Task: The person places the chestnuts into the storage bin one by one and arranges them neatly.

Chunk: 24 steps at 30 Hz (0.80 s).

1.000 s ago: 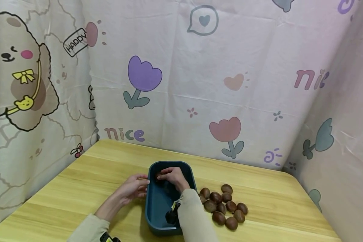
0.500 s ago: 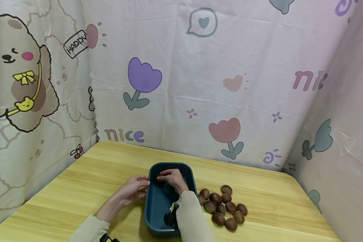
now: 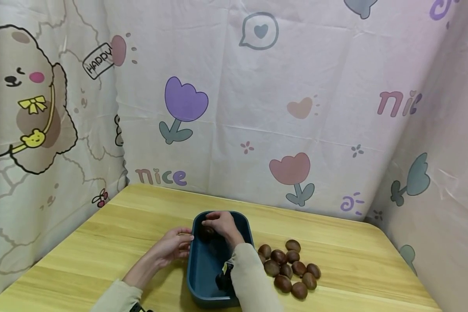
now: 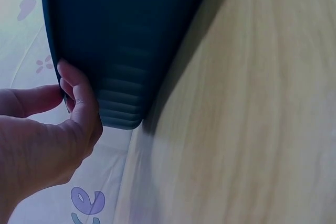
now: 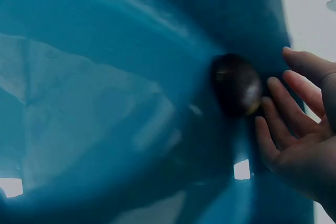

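Pale printed cloth hung on three sides like walls, faint creases and folds throughout. Back cloth (image 3: 234,78): purple tulip (image 3: 186,99), pink tulip (image 3: 290,169), speech bubble (image 3: 259,31) with heart inside, "nice" lettering (image 3: 160,177) low at left. Left cloth (image 3: 82,169): large winking bear (image 3: 39,119) with yellow bow, "HAPPY" sign (image 3: 99,60), small cherries (image 3: 100,199) near bench edge. Right cloth (image 3: 452,151): blue-grey tulip (image 3: 418,175). Bench (image 3: 82,268): light yellow wood grain, far right corner rounded. Light soft, pinkish toward upper right.
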Motion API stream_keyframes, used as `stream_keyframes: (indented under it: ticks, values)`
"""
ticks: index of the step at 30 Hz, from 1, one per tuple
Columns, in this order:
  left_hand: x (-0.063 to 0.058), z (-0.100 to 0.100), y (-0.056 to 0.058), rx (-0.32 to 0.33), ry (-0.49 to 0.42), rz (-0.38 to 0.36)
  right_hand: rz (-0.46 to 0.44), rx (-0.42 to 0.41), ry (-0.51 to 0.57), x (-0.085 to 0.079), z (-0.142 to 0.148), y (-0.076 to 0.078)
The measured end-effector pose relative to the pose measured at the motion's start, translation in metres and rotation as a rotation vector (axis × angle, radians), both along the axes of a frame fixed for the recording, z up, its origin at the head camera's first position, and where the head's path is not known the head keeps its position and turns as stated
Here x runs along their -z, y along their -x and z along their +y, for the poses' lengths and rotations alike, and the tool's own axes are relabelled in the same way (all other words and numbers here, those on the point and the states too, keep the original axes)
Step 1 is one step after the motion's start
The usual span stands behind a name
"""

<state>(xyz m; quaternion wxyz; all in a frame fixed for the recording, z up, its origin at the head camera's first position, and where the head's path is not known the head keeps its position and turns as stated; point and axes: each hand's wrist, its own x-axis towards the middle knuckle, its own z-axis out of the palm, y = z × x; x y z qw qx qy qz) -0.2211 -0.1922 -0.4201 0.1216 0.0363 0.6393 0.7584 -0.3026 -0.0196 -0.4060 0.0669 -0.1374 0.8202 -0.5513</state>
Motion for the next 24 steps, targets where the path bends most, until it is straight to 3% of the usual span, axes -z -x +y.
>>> stream_keyframes:
  ticks: [4,13,19,24]
  values:
    - [0.001,0.001,0.001,-0.008,-0.020,-0.003,0.051,-0.078,-0.080,-0.021,0.007,0.005]
    - [0.000,0.001,0.002,0.009,-0.042,-0.002,0.053,-0.221,-0.049,-0.065,0.031,0.011]
    - [0.002,0.000,0.002,0.016,-0.044,-0.003,0.126,-0.234,-0.097,-0.075,0.053,0.009]
    - [0.003,0.000,0.001,0.016,-0.029,0.002,0.169,-0.249,-0.062,-0.075,0.074,0.000]
